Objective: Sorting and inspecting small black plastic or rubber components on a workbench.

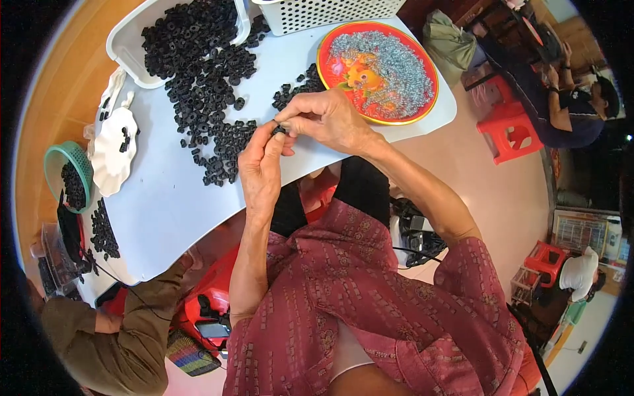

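Over the near edge of the pale table (178,224), my two hands meet. My left hand (261,170) is closed, its thumb and fingers pinching a small black plastic part (279,131). The fingertips of my right hand (335,122) press together against the top of that part; whatever they pinch is too small to make out. Loose black parts (214,99) spread across the table beyond my left hand, with a smaller heap (297,89) just past my fingers. Right of them sits a round red tray (321,63) with a floral pattern, holding many small silvery metal pieces (406,72).
A grey-white bin (122,49) lies tipped at the back left, black parts spilling out. Behind the tray stands a white perforated basket (330,14). A scalloped white dish (109,162) and green colander (82,162) are at left. Another person's brown sleeve (142,327) shows lower left.
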Demonstrator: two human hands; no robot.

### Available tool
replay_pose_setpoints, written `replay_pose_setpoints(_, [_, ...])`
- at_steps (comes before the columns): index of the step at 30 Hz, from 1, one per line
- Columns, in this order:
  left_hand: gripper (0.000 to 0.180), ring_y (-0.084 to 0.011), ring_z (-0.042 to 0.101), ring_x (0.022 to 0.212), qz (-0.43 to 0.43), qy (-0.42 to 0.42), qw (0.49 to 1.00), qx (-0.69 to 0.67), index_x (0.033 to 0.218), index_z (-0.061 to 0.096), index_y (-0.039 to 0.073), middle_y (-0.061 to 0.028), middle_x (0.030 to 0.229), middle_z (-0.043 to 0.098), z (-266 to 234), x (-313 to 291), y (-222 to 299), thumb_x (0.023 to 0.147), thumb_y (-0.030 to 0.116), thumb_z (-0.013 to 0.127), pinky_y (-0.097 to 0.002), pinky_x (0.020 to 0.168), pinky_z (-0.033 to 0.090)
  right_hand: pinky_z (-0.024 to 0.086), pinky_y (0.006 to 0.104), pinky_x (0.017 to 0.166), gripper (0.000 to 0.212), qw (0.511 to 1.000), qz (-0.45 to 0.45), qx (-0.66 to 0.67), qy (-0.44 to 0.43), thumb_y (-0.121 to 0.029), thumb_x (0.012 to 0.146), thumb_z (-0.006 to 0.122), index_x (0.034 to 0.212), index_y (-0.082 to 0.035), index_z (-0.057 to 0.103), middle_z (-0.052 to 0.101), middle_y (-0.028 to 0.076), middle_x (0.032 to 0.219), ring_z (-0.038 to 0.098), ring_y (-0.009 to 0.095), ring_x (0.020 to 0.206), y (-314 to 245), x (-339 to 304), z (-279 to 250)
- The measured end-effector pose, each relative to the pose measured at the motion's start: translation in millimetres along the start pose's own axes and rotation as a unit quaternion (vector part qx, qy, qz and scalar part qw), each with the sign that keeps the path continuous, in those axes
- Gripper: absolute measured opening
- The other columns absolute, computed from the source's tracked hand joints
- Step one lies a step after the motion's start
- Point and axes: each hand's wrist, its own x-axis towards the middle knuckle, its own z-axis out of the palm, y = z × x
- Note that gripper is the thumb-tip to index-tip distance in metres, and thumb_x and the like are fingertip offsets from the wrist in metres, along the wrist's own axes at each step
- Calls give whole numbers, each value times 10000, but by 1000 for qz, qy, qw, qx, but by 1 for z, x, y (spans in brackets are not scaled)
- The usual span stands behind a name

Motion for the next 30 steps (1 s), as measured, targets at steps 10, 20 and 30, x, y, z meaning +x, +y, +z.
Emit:
replay_pose_setpoints(10, [255,-79,540,711,49,61,996,45,1146,600,-34,-24,799,611,8,-3,-10,937,86,515,-228,665,443,506,282,593,174,971,-146,-140,126,28,767,629,929,-17,672,641,96,779,636,198,659,2,-8,20])
replay_pose_setpoints(20, [316,-99,551,755,-4,33,998,-46,1144,575,-89,-51,817,616,-2,1,-7,926,134,523,-248,728,445,509,312,629,319,984,-117,-135,17,-29,755,659,1072,-18,625,632,110,810,631,228,689,-12,-5,0])
replay_pose_setpoints(30, [264,-97,578,687,-68,56,989,-119,1088,637,-55,-42,780,648,-1,10,-7,892,99,552,-232,669,466,500,368,708,411,949,-122,-291,10,-112,730,706,1099,18,581,595,145,897,611,302,802,-4,-5,12])
